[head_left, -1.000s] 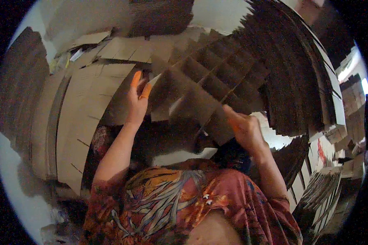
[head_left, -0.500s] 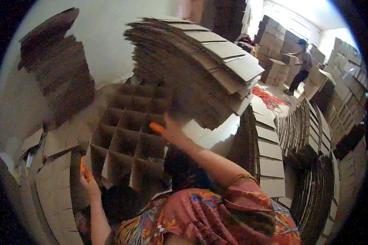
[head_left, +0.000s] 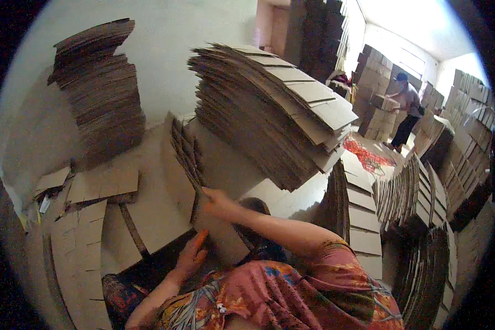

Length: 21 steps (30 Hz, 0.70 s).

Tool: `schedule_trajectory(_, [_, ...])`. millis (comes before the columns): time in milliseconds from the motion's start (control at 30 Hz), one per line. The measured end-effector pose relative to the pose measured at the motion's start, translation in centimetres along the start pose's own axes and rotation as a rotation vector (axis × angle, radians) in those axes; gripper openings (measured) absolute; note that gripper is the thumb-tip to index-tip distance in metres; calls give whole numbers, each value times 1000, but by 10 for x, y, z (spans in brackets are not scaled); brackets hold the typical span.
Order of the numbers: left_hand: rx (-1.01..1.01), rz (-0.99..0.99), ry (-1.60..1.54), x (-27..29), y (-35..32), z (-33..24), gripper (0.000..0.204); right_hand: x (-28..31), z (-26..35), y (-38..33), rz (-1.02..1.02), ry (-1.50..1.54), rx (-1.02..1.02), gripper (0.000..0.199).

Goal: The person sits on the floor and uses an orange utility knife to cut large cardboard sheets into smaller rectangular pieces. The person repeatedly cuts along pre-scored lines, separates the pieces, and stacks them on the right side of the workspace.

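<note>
A cardboard divider (head_left: 187, 151), folded nearly flat, stands on edge in front of me, its slotted strips pressed together. My right hand (head_left: 219, 204) grips it near its middle. Below that hand, one broad cardboard face (head_left: 225, 239) slants toward my lap. My left hand (head_left: 191, 256) is beside the divider's near end, fingers stretched out and slightly apart, with an orange cover on a finger. I see nothing held in it.
Tall stacks of slotted cardboard stand at the far left (head_left: 102, 99), ahead (head_left: 264, 110) and on my right (head_left: 363, 220). Cardboard sheets (head_left: 74, 247) lie at my left. Red strapping (head_left: 368, 157) is on the floor farther back, where another person (head_left: 406, 110) handles a box.
The divider, spread out as an open grid before, is now collapsed into a narrow bundle. My left hand has moved right, toward my right hand, which has come lower.
</note>
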<state>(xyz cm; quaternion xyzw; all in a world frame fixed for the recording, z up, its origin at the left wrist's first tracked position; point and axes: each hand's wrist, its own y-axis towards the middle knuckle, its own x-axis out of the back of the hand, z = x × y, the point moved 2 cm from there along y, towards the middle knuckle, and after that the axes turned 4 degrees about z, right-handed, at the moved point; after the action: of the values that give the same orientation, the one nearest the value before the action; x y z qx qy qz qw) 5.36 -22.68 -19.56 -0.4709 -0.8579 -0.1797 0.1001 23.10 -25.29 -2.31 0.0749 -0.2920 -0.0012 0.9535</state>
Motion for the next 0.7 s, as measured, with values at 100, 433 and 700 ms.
schedule_trajectory(100, [139, -64, 140, 14, -10, -47, 47, 20, 41, -20, 1, -39, 19, 59])
schedule_trajectory(433, [256, 34, 470, 31, -24, 43, 42, 151, 228, -84, -734, -1103, 633, 55])
schedule_trajectory(700, [395, 286, 395, 14, -20, 86, 46, 281, 160, 12, -816, -1575, 227, 43])
